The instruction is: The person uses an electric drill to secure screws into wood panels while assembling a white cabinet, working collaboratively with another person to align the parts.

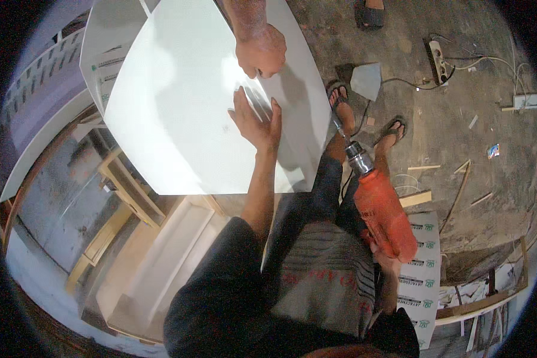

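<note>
My left hand [258,122] lies with its fingers spread on a large white panel [179,137]. Down at my right side, my right hand [386,259] is wrapped around the handle of a red power drill [383,209]. A long bit [339,124] sticks out of its metal chuck, angled up and left beside the panel's right edge; part of my grip is hidden behind the drill body. Just beyond my left fingers, another person's closed hand [261,55] rests over the panel. Whether it holds anything small, I cannot make out.
A power strip [438,62] with cables lies on the floor at the far right. Wood offcuts [416,198] are scattered nearby. A printed white board [420,280] stands by my right arm. Wooden frames [131,185] and a pale cabinet box [173,256] fill the left.
</note>
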`<state>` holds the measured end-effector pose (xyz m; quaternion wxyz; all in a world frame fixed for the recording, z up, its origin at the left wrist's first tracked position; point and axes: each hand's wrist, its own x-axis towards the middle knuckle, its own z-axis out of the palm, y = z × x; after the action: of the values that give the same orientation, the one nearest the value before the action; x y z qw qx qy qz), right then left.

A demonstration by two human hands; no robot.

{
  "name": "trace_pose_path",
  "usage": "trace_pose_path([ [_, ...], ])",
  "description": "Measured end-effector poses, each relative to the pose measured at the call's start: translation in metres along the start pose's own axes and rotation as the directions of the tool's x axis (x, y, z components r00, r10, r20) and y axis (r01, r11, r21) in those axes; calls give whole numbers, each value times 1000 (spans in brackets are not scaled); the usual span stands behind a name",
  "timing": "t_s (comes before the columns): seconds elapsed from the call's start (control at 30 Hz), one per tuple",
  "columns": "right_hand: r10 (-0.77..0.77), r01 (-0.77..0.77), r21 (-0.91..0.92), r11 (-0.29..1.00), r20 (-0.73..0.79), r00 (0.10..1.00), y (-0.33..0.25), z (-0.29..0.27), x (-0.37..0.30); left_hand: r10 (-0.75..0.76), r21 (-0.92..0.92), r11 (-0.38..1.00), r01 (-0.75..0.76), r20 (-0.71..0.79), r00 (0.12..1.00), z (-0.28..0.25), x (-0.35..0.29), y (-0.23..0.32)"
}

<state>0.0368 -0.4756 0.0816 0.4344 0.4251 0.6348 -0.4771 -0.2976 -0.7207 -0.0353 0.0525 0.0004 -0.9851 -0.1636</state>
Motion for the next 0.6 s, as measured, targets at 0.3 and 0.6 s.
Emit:
trace_pose_path([
  [0.3, -267, 273, 29, 962, -129, 955, 19, -24, -6, -52, -105, 994, 35, -163, 985, 0, 8, 13],
  [0.6, -447, 447, -52, 893, -214, 868, 47, -36, 3, 66, -210, 972, -104, -180, 981, 1, 11, -2],
])
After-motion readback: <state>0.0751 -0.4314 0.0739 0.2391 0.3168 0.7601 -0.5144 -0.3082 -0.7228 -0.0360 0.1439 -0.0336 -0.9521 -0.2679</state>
